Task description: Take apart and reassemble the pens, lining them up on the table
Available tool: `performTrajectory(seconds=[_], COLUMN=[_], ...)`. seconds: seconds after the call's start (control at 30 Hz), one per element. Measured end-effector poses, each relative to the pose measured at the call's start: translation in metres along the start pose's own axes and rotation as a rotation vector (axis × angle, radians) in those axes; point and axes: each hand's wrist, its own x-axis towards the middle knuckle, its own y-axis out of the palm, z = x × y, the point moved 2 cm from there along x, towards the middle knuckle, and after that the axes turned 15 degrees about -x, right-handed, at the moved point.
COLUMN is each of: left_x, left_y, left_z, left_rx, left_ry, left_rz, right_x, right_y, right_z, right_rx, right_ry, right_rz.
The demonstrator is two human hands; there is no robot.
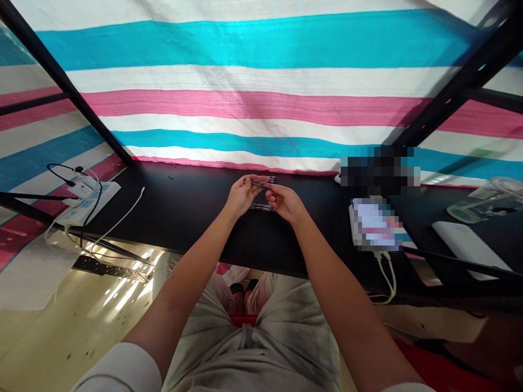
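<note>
My left hand [242,195] is closed around a slim dark pen [257,184], held over the middle of the black table [196,212]. At the pen's right end, the fingertips of my right hand [285,201] are pinched together. Whether they grip the pen itself or a small part of it is too small to make out. Several more pens [261,207] lie on the table just below my hands, partly covered by them. Beyond my fingers show the dark tips of other pens [273,178].
A power strip [92,202] with plugs and a white cable [125,218] lies at the left. At the right are a blurred phone [373,223], a white box [468,245] and a clear container [486,201]. Striped sheeting [261,103] hangs behind, between black frame posts.
</note>
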Motion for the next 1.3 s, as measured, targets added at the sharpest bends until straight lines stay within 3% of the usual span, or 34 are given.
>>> performTrajectory(seconds=[0.27,0.5,0.67,0.77,0.97,1.17,1.3], left_x=[0.006,0.008,0.008,0.007,0.004,0.005,0.005], left_y=[-0.009,-0.011,-0.013,-0.013,-0.007,-0.013,-0.011], left_z=[0.003,0.006,0.006,0.002,-0.006,-0.005,-0.005], left_rx=[0.026,-0.068,-0.085,-0.052,-0.060,0.001,-0.023], left_ry=[0.051,0.036,0.014,0.032,0.038,0.053,0.041], left_rz=[-0.164,-0.241,-0.257,-0.244,-0.079,-0.189,-0.228], right_x=[-0.004,-0.003,-0.002,-0.002,-0.002,-0.003,-0.003], right_y=[0.020,0.021,0.020,0.019,0.013,0.008,0.003], right_z=[-0.007,-0.012,-0.014,-0.013,-0.003,0.003,0.003], right_rx=[-0.104,-0.162,-0.339,-0.314,-0.080,0.061,-0.073], right_ry=[-0.207,-0.266,-0.333,-0.317,-0.258,-0.090,-0.146], right_rz=[-0.055,-0.095,-0.118,-0.059,-0.041,0.058,0.021])
